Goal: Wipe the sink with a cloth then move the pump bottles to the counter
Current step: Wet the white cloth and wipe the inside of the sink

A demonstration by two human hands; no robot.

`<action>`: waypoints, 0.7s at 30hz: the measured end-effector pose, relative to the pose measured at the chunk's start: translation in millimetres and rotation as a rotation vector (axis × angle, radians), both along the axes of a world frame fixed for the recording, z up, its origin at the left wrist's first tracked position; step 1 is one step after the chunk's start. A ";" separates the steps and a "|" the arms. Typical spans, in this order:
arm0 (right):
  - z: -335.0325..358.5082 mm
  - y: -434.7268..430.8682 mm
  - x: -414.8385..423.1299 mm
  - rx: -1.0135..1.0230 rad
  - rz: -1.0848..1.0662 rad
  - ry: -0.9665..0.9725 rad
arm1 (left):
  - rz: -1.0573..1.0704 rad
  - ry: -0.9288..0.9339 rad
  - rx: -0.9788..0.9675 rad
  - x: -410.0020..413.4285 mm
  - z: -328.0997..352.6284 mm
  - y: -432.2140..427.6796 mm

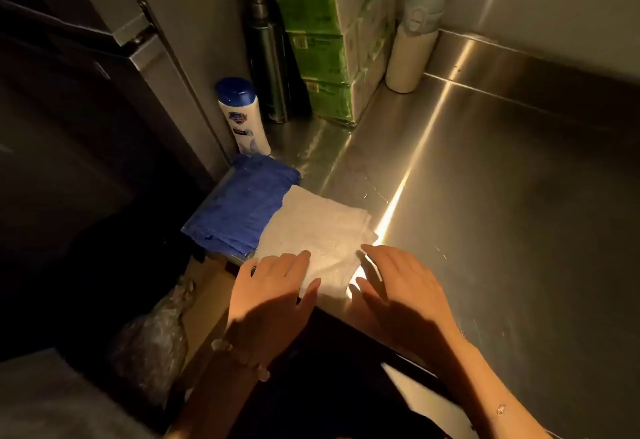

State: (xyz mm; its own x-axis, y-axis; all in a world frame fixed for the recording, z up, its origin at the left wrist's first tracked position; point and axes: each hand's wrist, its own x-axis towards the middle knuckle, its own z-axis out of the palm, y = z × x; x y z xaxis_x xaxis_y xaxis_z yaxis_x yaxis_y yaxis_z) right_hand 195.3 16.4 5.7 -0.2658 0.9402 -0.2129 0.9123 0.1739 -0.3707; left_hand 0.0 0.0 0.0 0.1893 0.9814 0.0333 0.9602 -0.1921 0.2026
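Steel counter (pixel 502 196), white cloth (pixel 311 227) (blue towel (pixel 239 203) beside), left hand (pixel 273 296) and right hand (pixel 398 286) flat-fingered on it

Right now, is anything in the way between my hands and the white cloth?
Nothing visible. The left hand and right hand both touch the white cloth at the near edge of the counter; the blue cloth lies beside it.

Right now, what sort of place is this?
Probably a commercial kitchen or utility wash area: a brushed stainless-steel counter, a dark metal pump bottle by the wall, stacked green-wrapped paper packs, and a folded white cloth that the left hand and right hand touch.
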 end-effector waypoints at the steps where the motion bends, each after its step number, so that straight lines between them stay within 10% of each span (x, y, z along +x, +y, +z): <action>1: -1.1 0.6 0.2 -0.017 -0.029 0.024 | -0.019 -0.014 0.049 -0.5 -2.4 0.7; 21: -29.8 0.7 -51.0 -0.063 -0.483 0.470 | -0.059 0.006 0.108 -29.7 1.6 9.6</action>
State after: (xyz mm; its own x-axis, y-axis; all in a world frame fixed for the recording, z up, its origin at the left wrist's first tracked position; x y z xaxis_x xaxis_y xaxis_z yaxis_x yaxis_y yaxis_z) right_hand 144.3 17.1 -24.1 0.1035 0.9663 -0.2358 0.6215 -0.2480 -0.7431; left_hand -29.7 9.6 1.6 0.2476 0.9591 0.1369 0.9477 -0.2691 0.1715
